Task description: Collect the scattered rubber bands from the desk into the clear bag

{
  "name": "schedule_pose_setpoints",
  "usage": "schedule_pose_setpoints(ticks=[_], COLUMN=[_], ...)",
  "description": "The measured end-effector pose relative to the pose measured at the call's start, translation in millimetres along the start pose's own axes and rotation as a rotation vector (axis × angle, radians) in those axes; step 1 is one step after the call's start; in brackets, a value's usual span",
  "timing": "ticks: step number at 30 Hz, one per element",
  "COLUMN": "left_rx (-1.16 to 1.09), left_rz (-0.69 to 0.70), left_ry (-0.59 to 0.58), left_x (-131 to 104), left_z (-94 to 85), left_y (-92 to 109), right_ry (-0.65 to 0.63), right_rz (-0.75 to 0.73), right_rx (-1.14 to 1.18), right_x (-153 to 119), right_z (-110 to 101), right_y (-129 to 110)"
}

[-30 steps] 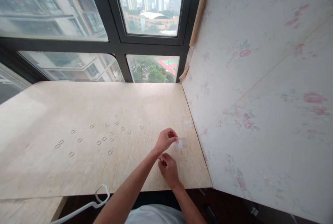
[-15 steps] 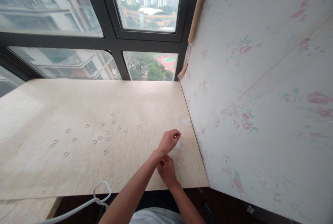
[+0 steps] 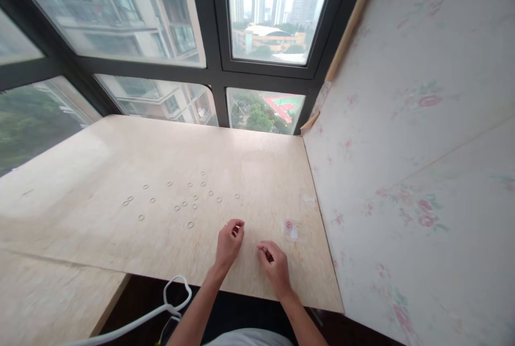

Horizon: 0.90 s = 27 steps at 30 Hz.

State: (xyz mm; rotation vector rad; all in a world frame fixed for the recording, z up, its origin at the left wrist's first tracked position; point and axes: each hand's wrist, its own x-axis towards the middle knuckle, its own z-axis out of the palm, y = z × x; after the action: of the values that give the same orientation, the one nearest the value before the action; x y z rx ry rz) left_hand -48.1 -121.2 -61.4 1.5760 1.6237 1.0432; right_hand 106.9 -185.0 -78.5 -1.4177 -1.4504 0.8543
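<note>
Over the stone-patterned ledge point(image 3: 161, 147), my left hand point(image 3: 230, 243) is closed in a pinch, thumb against forefinger. My right hand point(image 3: 276, 266) is pinched too, a little nearer to me and to the right, apart from the left. Whatever sits between the fingertips of either hand is too small to make out. Left of my left hand lie several thin rings scattered flat, the closest being one ring point(image 3: 190, 225). Beyond my right hand rests a small clear plastic packet or case point(image 3: 293, 232) with a pink spot in it.
Another clear piece point(image 3: 308, 199) lies by the flowered wall point(image 3: 402, 190), which bounds the ledge on the right. Dark window frames point(image 3: 261, 73) stand at the back. A white looped tube point(image 3: 161, 309) hangs at the front edge.
My hands, crossed half a second ago near the clear packet, are now uncrossed and side by side. My left hand has moved left and the packet shows fully. The view has turned left.
</note>
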Motion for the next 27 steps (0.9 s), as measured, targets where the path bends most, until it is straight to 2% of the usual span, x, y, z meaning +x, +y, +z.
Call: schedule_pose_setpoints(ticks=[2,5,8,10,13,17,22,24,27], left_rx=[0.042,0.069,0.069,0.061,0.008,-0.033,-0.032,-0.051,-0.076], left_rz=[-0.006,0.03,0.076,0.086,0.052,0.032,0.107,0.12,0.124], left_ry=[0.053,0.107,0.108,0.097,0.091,0.073,0.038,0.027,0.011], left_x=[-11.4,-27.0,-37.4,-40.1,-39.2,-37.2,-40.8,-42.8,-45.0], left_z=[-11.4,-23.1,-27.6,-27.9,-27.7,-28.9,-32.2,-33.1,-33.7], left_y=[-12.9,-24.6,-28.4,-28.7,-29.4,-31.7,-34.5,-35.9,-38.1], right_ry=[-0.017,-0.046,-0.049,-0.058,-0.129,-0.279,-0.502,-0.568,-0.648], right_rz=[0.035,0.171,0.281,0.257,0.123,0.001,-0.082,-0.081,-0.064], right_rx=[0.006,0.078,0.195,0.244,0.185,-0.003,-0.315,-0.482,-0.689], right_x=[-1.2,3.8,20.8,37.9,69.4,118.8,177.9,193.7,207.2], right_z=[-0.9,-0.5,7.5,20.1,51.8,112.3,183.5,200.2,211.7], right_y=[2.5,1.8,-12.0,-28.4,-56.4,-85.9,-99.4,-98.1,-94.7])
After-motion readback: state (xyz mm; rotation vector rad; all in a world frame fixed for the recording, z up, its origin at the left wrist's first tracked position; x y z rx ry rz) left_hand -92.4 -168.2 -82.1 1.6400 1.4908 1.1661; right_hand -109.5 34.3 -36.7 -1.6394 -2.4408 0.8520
